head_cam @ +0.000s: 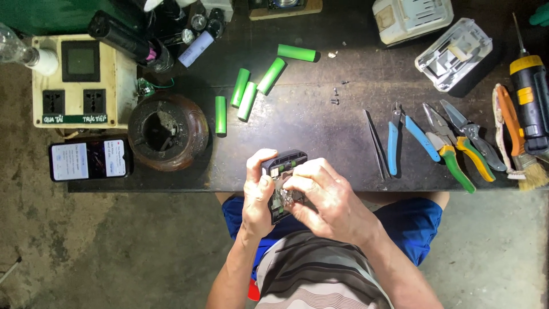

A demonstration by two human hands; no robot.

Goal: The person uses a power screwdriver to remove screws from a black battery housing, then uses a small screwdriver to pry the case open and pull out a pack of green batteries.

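Dark and scuffed, the workbench (pixel 320 131) runs across the far half of the view, and you sit at its near edge with a black plastic housing (pixel 284 163) held over your lap. Your left hand (pixel 257 197) is clamped on the housing's left side, thumb pressed on its open face. Your right hand (pixel 323 197) lies across its right side, fingertips pinched together on the small parts inside it; what they grip is too small to tell. The housing's long axis runs near to far, its far end just over the bench edge, so it sits between both hands, neither nearer.

Beyond it, five green cylindrical cells (pixel 247 94) lie loose on the bench, well apart from your hands. To the left stands a round brown pot (pixel 191 134), with a phone (pixel 88 160) and a cream socket box (pixel 83 80) further left. To the right lie tweezers (pixel 376 146), blue-handled pliers (pixel 400 140), green-and-yellow-handled cutters (pixel 457 151), a brush (pixel 517 140) and two pale housing shells (pixel 454 54). Nothing stands between your hands and the housing.
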